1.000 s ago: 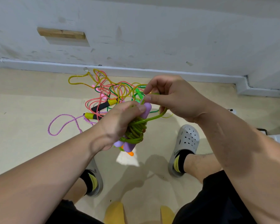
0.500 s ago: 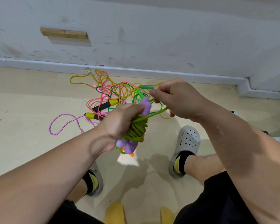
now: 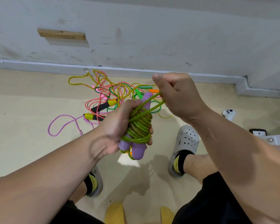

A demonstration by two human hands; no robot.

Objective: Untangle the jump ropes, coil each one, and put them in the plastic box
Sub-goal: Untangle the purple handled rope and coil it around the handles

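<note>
While my left hand (image 3: 118, 126) grips the coiled green jump rope (image 3: 140, 126), purple handles (image 3: 138, 150) upright, my right hand (image 3: 176, 96) pinches its loose end up-right, ready to wrap crosswise.

A plain, bare indoor room, hard to name more closely. A scuffed white wall (image 3: 152, 38) carries a small wooden block (image 3: 61, 34). A pale baseboard (image 3: 39, 66) runs along the wall's foot, and a smooth beige floor (image 3: 23, 110) spreads out below it, with tangled jump ropes (image 3: 113, 94) lying near the wall.
</note>
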